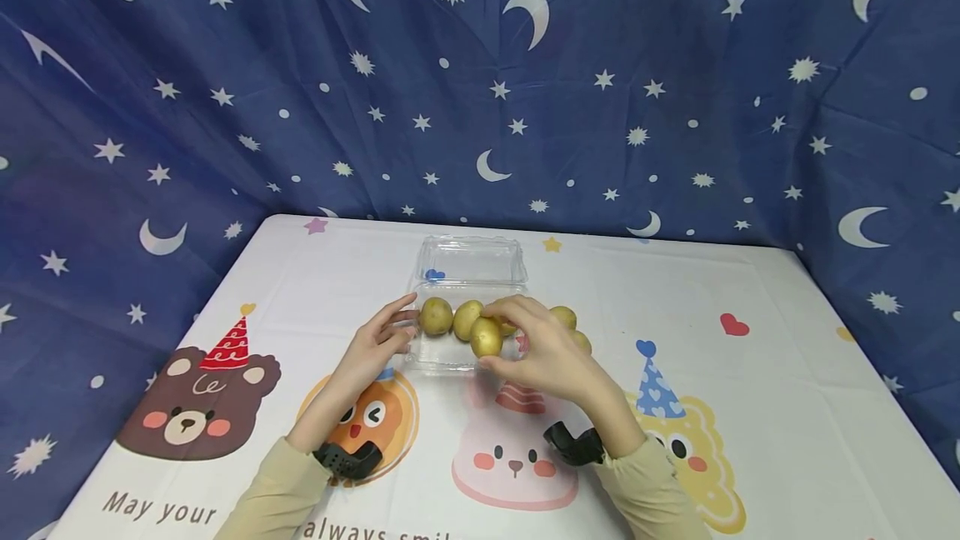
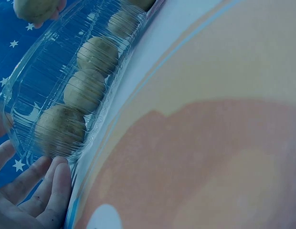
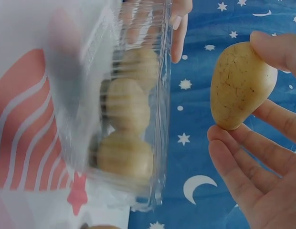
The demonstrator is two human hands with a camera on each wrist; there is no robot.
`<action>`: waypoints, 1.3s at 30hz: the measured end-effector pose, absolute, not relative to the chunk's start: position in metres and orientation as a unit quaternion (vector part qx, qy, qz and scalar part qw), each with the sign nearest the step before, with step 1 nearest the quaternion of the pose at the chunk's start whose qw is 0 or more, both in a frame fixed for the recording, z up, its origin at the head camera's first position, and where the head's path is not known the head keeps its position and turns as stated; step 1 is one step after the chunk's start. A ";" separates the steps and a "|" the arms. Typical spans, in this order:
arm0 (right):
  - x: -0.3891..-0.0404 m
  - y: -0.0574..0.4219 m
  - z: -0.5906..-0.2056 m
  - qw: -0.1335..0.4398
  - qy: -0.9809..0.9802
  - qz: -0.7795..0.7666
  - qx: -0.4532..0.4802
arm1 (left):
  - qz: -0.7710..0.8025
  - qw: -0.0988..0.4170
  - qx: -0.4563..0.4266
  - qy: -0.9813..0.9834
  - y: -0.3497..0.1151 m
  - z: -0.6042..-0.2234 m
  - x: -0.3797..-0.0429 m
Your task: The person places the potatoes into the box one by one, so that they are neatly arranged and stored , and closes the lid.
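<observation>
Pinched between thumb and fingertips of the right hand, raised over the box: a potato, rounded and broader at one end. Likely firm and fairly heavy for its bulk; hard to crush, yet apt to bruise if dropped or to roll if set down loosely. Possibly a little slippery, so best taken round the waist with fingertips spread over the curve. Beside the box's left end, with loosely extended fingers grasping nothing and apparently touching the wall: the left hand. Side by side in the box: at least three more potatoes, exact count hard to tell behind the right hand. Just right of the box, on the table: two others. Thin, clear and probably flexible: the box, with its lid open at the back. Underneath, a white cloth printed with cartoon faces, hearts and lettering; beyond, a dark blue curtain of moons and stars.
</observation>
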State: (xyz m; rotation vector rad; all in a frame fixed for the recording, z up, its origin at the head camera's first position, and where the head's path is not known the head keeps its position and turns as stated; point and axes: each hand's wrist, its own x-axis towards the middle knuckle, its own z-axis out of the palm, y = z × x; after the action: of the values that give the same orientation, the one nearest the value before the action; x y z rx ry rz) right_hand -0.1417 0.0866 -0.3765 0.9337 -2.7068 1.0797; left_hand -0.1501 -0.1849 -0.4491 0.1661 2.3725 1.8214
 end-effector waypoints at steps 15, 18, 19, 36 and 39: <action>-0.152 0.062 -0.385 0.023 -0.873 0.376 0.309 | 0.599 0.066 0.058 0.796 -0.184 -0.450 -0.150; -0.153 0.059 -0.387 0.021 -0.873 0.377 0.308 | 0.602 0.065 0.060 0.793 -0.184 -0.450 -0.150; -0.154 0.058 -0.388 0.024 -0.872 0.377 0.311 | 0.602 0.065 0.060 0.793 -0.184 -0.450 -0.150; -0.161 0.034 -0.402 0.018 -0.864 0.392 0.316 | 0.603 0.068 0.053 0.793 -0.184 -0.446 -0.148; -0.161 0.031 -0.405 0.015 -0.865 0.392 0.312 | 0.603 0.071 0.052 0.793 -0.184 -0.447 -0.148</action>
State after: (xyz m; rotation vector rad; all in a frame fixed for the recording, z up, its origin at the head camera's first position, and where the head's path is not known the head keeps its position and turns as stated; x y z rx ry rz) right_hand -0.1615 0.0309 -0.4053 0.9723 -2.6925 1.2187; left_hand -0.1478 -0.1841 -0.4466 0.1556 2.3844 1.8133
